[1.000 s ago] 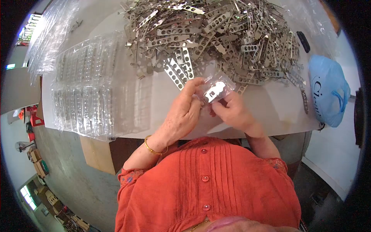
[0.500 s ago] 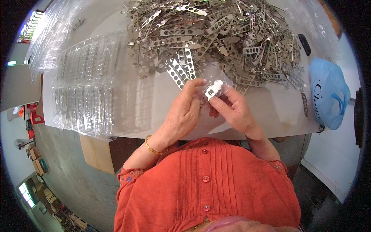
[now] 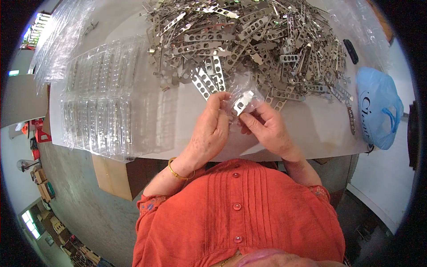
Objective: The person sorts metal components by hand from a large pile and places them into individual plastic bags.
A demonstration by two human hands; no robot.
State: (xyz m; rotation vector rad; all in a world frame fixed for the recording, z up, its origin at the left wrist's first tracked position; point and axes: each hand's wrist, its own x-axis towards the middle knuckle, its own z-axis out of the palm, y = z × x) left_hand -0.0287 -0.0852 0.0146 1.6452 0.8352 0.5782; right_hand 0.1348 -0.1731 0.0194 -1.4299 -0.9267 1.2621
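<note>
A shiny metal piece (image 3: 243, 103) with a square hole shows between my hands, with clear plastic film (image 3: 250, 84) around it. My right hand (image 3: 268, 130) pinches the lower end of the piece between thumb and fingers. My left hand (image 3: 212, 127) is closed on the left side of the plastic film. Several perforated metal strips (image 3: 203, 84) fan out just beyond my left fingertips. Behind both hands lies a big heap of similar metal strips (image 3: 267, 40).
Filled clear plastic packs (image 3: 95, 120) lie in rows at the left of the white table (image 3: 311, 133). More plastic film (image 3: 60, 40) is at the far left. A blue plastic bag (image 3: 377, 107) and a black object (image 3: 350, 51) are at the right. A cardboard box (image 3: 113, 178) is below the table edge.
The metal piece has tilted and shifted slightly down and left between my hands. The film around it has changed shape a little.
</note>
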